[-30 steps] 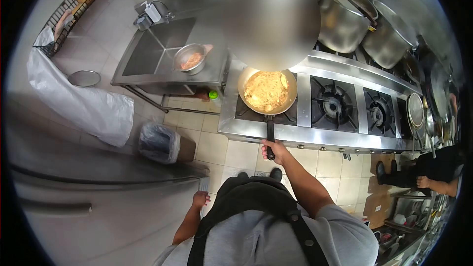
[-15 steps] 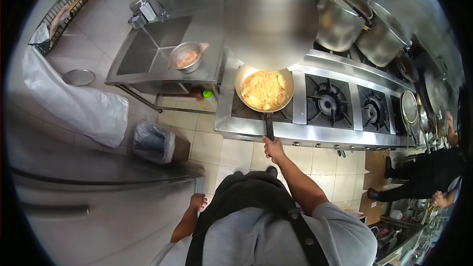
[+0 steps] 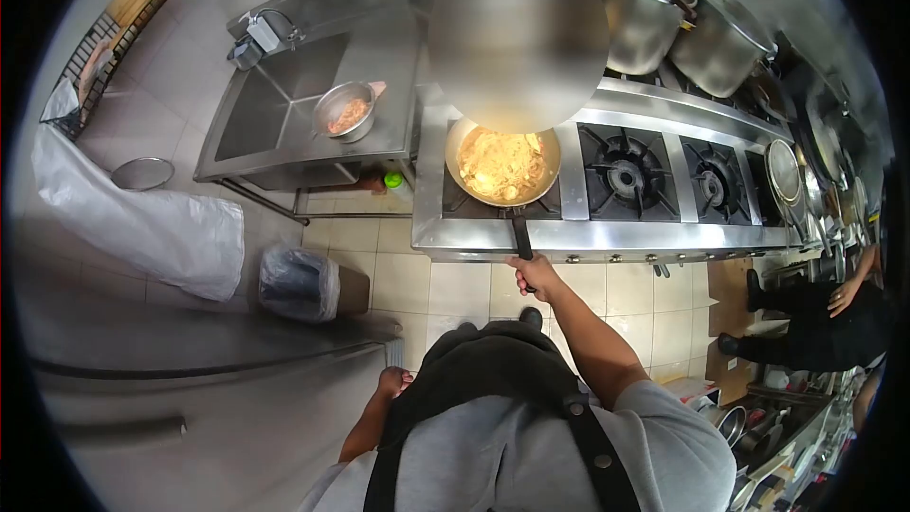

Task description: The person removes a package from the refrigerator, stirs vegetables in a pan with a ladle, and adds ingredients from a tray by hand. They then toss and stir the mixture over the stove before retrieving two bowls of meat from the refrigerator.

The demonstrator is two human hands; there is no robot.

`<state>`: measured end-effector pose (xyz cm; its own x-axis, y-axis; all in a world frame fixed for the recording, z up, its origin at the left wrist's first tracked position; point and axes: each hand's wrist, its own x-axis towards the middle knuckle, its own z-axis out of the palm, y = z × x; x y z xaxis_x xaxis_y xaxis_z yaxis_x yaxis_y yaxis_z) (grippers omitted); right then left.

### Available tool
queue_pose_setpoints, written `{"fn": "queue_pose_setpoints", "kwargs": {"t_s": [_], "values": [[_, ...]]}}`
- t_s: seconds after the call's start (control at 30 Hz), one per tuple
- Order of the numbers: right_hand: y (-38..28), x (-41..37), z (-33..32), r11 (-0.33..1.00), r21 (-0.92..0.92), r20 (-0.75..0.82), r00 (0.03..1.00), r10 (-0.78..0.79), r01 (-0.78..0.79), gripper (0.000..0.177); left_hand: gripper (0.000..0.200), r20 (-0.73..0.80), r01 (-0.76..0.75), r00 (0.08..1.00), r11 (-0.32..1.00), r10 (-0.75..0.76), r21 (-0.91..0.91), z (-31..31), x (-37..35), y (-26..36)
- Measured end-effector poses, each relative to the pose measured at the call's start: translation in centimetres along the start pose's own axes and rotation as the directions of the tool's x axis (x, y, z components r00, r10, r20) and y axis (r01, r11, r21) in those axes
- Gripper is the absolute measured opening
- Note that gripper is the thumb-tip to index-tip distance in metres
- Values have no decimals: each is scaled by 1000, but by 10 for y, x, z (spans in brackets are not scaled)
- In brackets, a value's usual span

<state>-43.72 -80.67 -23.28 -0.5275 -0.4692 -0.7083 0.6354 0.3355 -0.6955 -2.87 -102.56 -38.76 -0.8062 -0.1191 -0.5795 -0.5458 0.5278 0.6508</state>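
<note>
My right hand (image 3: 536,278) is wrapped round the black handle (image 3: 521,235) of a frying pan (image 3: 553,183). The pan rests on the stove's front left burner, with creamy yellow food (image 3: 502,161), seemingly pasta, inside. A blurred round patch hides what lies just behind the pan. Down beside my dark apron (image 3: 493,360), my left hand (image 3: 393,381) has its fingers curled in; nothing shows in them.
Right of the pan are bare burners (image 3: 626,173), with large steel pots (image 3: 645,28) behind. A steel bowl of pinkish food (image 3: 351,112) sits beside the sink (image 3: 275,104). A lined bin (image 3: 308,283) stands on the floor at left. Another person (image 3: 825,318) is at right.
The food in the pan has shifted from long strands into a more mixed heap. My right hand still grips the handle. The person at right has moved their arms.
</note>
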Motion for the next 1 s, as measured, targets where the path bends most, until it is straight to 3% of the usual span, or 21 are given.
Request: {"fn": "queue_pose_setpoints", "kwargs": {"t_s": [0.07, 0.1, 0.17, 0.2, 0.23, 0.27, 0.3, 0.33, 0.37, 0.4, 0.43, 0.47, 0.5, 0.53, 0.57, 0.63, 0.7, 0.73, 0.77, 0.8, 1.0], "values": [[5, 4, -5, 997, 23, 49, 996, -68, 67, 31, 19, -115, 70, 990, 993, -82, -100, 0, 3, 2], [3, -2, -4, 998, 22, 49, 997, -64, 63, 31, 19, -113, 73, 990, 992, -84, -102, 2, 4, -2], [-4, -16, -5, 994, -2, 56, 993, -105, 105, 38, 18, -151, 172, 964, 947, -219, -272, 2, 14, -8], [-3, -21, -10, 998, -17, 73, 995, -66, 67, 50, 18, -148, 168, 965, 947, -214, -274, 3, 18, -16], [3, -22, -18, 998, -21, 67, 996, -66, 67, 50, 19, -169, 64, 980, 966, -108, -250, 5, 21, -30], [12, -20, -28, 994, 83, 120, 989, -84, 75, 56, 21, -189, -41, 982, 973, -3, -226, 8, 25, -43], [22, -20, -38, 979, 187, 170, 979, -108, 75, 63, 21, -189, -44, 982, 972, -1, -230, 13, 35, -56], [33, -21, -49, 988, 147, 129, 990, -64, 45, 70, 21, -92, 167, 963, 829, -253, -535, 18, 46, -69], [45, -20, -60, 994, 113, 45, 999, -21, 15, 68, 20, 81, 349, 889, 555, -450, -755, 21, 52, -74], [61, -18, -71, 997, 82, -41, 999, 20, -16, 66, 20, 82, 348, 890, 554, -448, -756, 20, 48, -68], [83, -15, -84, 996, -81, -134, 991, 12, -23, 61, 19, -60, 214, 954, 810, -293, -547, 13, 38, -52], [116, -9, -104, 970, -241, -225, 974, -11, -45, 57, 19, -149, 48, 985, 962, -91, -268, 7, 30, -37], [195, 35, -162, 676, -699, 10, 947, -320, 235, 51, 19, -149, 42, 985, 962, -84, -268, 2, 28, -26], [208, 26, -170, 655, -748, -159, 987, -18, -108, 52, 17, -70, 111, 988, 953, -135, -282, -2, 27, -18], [235, 25, -186, 404, -863, -243, 950, 194, -303, 49, 16, 10, 180, 983, 940, -185, -290, -5, 29, -13], [259, -2, -192, 574, -562, -399, 803, 443, -595, 44, 15, -31, 147, 986, 950, -162, -277, -4, 31, -13], [257, -31, -185, 690, -569, -303, 894, 329, -447, 42, 14, -65, 123, 987, 956, -145, -266, 1, 27, -14], [240, -45, -170, 750, -428, -390, 851, 351, -505, 33, 14, -96, 107, 986, 956, -138, -273, 4, 25, -14], [242, -41, -173, 771, -403, -349, 862, 368, -493, 30, 15, -127, 91, 983, 956, -130, -278, 5, 25, -14], [239, -43, -171, 794, -394, -349, 875, 336, -463, 30, 17, -96, 156, 978, 955, -185, -254, 5, 29, -16], [195, -29, -145, 895, -344, -283, 940, 188, -283, 29, 13, -17, 71, 997, 973, -77, -220, -9, 36, -16]]}}
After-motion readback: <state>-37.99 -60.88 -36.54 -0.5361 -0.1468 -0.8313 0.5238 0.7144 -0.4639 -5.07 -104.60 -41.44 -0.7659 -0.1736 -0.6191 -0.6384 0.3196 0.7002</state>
